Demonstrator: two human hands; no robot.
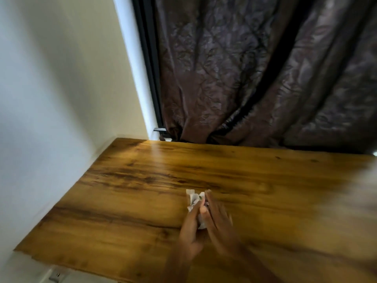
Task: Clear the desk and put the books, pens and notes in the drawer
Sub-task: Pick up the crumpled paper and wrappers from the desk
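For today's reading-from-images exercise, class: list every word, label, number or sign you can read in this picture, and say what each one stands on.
None can be read.
The crumpled paper held between the left hand and right hand shows dark and green marks, too blurred to read.
The wooden desk, the curtain and the wall bear no text.

Surface (244, 176) honey-brown wood grain, dark streaks. Curtain (244, 68) dark brown, embossed leaf pattern. Crumpled notes (192, 199) white. Wall (51, 78) off-white.
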